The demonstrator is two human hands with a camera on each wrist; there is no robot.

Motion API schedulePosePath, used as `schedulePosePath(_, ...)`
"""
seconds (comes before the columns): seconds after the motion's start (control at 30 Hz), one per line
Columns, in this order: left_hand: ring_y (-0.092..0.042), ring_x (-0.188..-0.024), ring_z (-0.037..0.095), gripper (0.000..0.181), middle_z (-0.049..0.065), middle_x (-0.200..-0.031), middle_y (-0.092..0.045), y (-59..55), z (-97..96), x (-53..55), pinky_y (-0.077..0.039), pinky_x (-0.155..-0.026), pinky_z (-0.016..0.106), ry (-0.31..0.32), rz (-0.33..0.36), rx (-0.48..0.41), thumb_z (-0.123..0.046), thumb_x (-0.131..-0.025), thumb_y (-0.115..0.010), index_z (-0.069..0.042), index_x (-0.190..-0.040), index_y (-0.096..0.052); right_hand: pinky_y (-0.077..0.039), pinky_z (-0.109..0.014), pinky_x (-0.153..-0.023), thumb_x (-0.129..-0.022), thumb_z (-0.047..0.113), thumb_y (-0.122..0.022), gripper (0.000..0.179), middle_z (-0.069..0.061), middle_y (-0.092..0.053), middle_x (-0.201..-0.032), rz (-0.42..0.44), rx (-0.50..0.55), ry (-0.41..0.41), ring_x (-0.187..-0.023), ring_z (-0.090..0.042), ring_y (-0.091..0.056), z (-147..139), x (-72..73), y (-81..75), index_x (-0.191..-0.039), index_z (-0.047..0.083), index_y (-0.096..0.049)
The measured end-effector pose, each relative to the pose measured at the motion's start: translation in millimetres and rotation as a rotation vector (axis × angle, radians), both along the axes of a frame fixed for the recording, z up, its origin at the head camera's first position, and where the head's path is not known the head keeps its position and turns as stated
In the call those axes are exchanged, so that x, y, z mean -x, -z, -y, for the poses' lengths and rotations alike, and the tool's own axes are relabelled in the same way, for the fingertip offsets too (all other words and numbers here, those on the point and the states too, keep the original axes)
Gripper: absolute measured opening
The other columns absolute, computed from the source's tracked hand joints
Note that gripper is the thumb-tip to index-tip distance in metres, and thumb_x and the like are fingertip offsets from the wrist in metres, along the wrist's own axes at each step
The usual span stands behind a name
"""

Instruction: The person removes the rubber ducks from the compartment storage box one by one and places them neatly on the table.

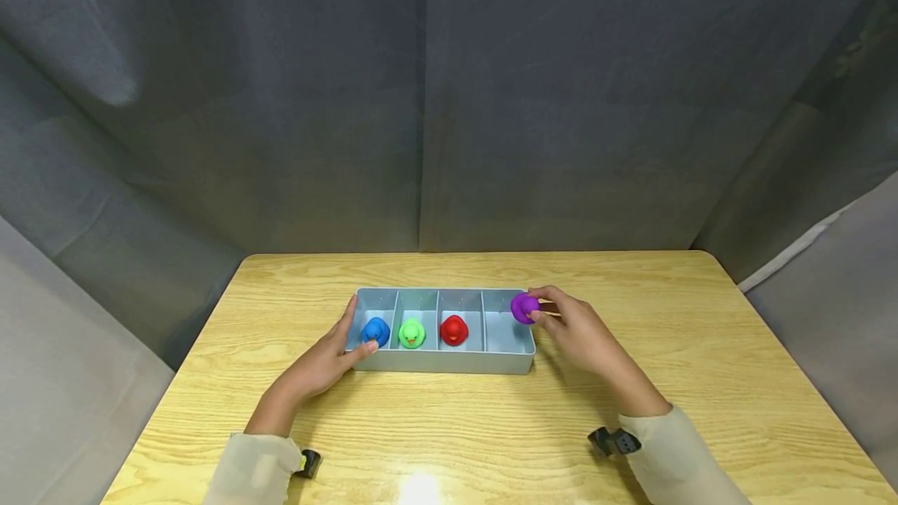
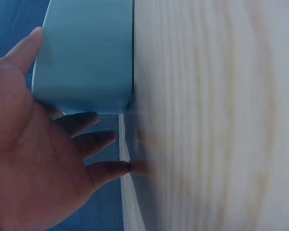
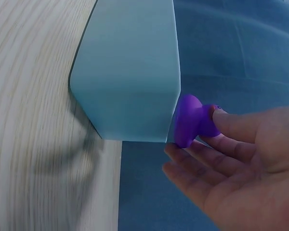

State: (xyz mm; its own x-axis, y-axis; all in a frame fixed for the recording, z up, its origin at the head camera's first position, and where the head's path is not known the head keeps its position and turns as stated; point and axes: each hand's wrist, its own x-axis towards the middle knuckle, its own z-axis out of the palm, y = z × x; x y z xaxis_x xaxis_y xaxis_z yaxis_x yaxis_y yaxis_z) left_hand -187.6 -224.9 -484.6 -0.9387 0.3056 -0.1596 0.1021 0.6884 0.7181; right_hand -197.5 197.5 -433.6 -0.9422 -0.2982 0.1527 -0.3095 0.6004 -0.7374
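Note:
A pale blue-grey box with dividers (image 1: 442, 362) stands on the table. At its left end my left hand (image 1: 324, 361) grips the corner, thumb over the front rim and fingers along the end wall; the left wrist view shows the thumb at the rim of the box (image 2: 86, 53). My right hand (image 1: 578, 333) pinches a purple rubber duck (image 1: 524, 308) over the rightmost compartment. In the right wrist view the purple duck (image 3: 190, 120) is at rim height, between thumb and fingers. From left, the other compartments hold a blue duck (image 1: 375, 331), a green duck (image 1: 411, 333) and a red duck (image 1: 454, 330).
The box stands on a wooden table (image 1: 435, 427), towards its far side. Dark grey cloth (image 1: 421, 139) hangs behind the table, with lighter cloth at both sides. A small black device is on each wrist.

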Motion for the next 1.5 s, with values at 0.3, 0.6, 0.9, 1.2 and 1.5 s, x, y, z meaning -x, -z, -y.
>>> schedulePosePath(0.3, -0.01, -0.157, 0.042, 0.095, 0.012, -0.173, 0.004, -0.6, -0.3, -1.0, -0.016, -0.122, 0.066, -0.001, 0.003, -0.007, -0.054, -0.105, -0.053, -0.03, -0.164, 0.017, -0.056, -0.052, -0.096, -0.104, 0.005, -0.059, 0.031, -0.023, -0.065, -0.133, -0.011, -0.013, -0.009, -0.122, -0.043, -0.065, -9.9, -1.1, 1.1, -0.135, -0.002, -0.058)
schedulePosePath(0.6, -0.01, -0.156, 0.043, 0.096, 0.012, -0.173, 0.004, -0.5, -0.1, -1.0, -0.016, -0.122, 0.066, 0.0, 0.007, -0.01, -0.057, -0.104, -0.053, -0.031, -0.164, 0.017, -0.054, -0.054, -0.099, -0.104, 0.004, -0.059, 0.029, -0.021, -0.065, -0.132, -0.003, -0.025, 0.001, -0.124, -0.043, -0.062, -19.7, -1.5, 4.4, -0.133, -0.001, -0.059)
schedulePosePath(0.9, -0.011, -0.156, 0.043, 0.095, 0.014, -0.173, 0.002, 1.2, -0.2, -0.5, -0.016, -0.122, 0.065, -0.001, -0.006, -0.012, -0.056, -0.104, -0.053, -0.029, -0.165, 0.016, -0.053, -0.057, -0.099, -0.103, 0.001, -0.059, 0.03, -0.021, -0.064, -0.132, -0.026, -0.043, -0.022, -0.124, -0.045, -0.061, -30.2, -2.8, 8.2, -0.134, 0.001, -0.059)
schedulePosePath(1.2, -0.013, -0.156, 0.042, 0.096, 0.014, -0.173, 0.001, 1.4, -0.5, 0.2, -0.017, -0.123, 0.063, -0.006, 0.001, -0.02, -0.055, -0.104, -0.054, -0.029, -0.165, 0.015, -0.052, -0.059, -0.099, -0.103, -0.002, -0.058, 0.03, -0.022, -0.063, -0.134, -0.019, -0.062, -0.03, -0.124, -0.046, -0.061, -40.9, -0.9, 18.3, -0.132, 0.002, -0.059)
schedulePosePath(1.5, -0.013, -0.156, 0.042, 0.097, 0.014, -0.173, 0.002, 0.9, -0.6, -0.1, -0.017, -0.123, 0.063, -0.006, 0.005, -0.018, -0.058, -0.103, -0.053, -0.029, -0.164, 0.016, -0.049, -0.062, -0.101, -0.105, 0.001, -0.056, 0.028, -0.024, -0.062, -0.137, 0.049, -0.086, -0.013, -0.125, -0.05, -0.059, -46.3, 2.9, 25.6, -0.132, 0.004, -0.059)
